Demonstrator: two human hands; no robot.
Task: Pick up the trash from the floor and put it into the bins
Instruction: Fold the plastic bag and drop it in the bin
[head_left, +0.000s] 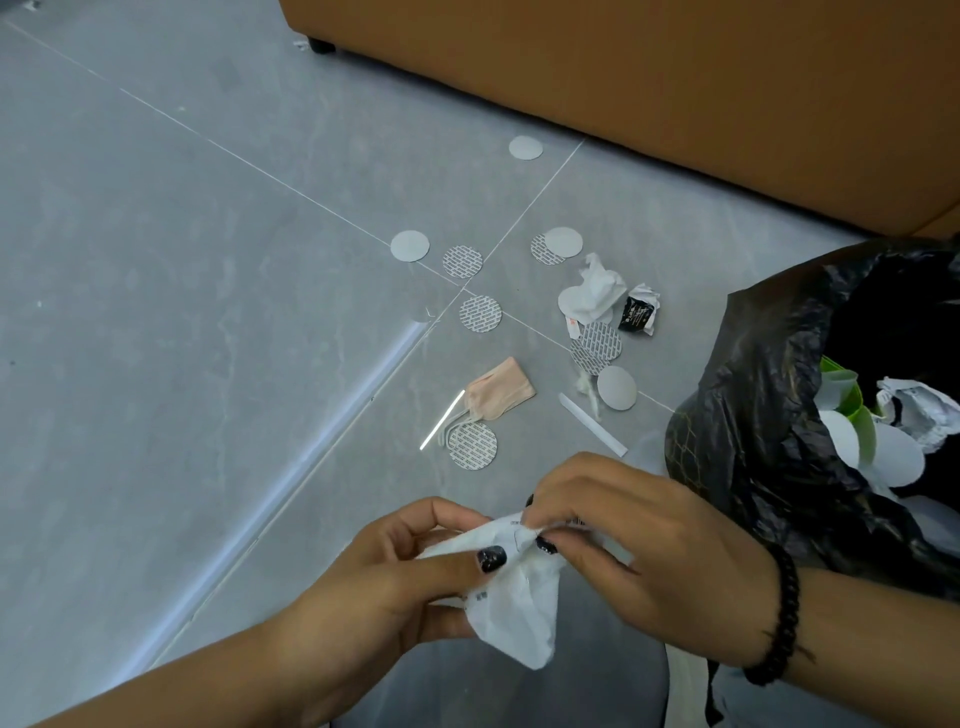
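White crumpled wrapper (519, 597) pinched by both hands, left hand (400, 582), right hand (649, 561), black bin bag (769, 441) right, round seals (480, 314) scattered on floor (156, 312)

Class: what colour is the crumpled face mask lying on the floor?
Pale peach-pink fabric face mask, clearest in the head view.

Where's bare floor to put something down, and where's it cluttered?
Free: the wide grey floor left of the tile seam, and the strip between the far disc and the sofa base. Crowded: discs, pink mask and crumpled paper between the seam crossing and the black bin bag.
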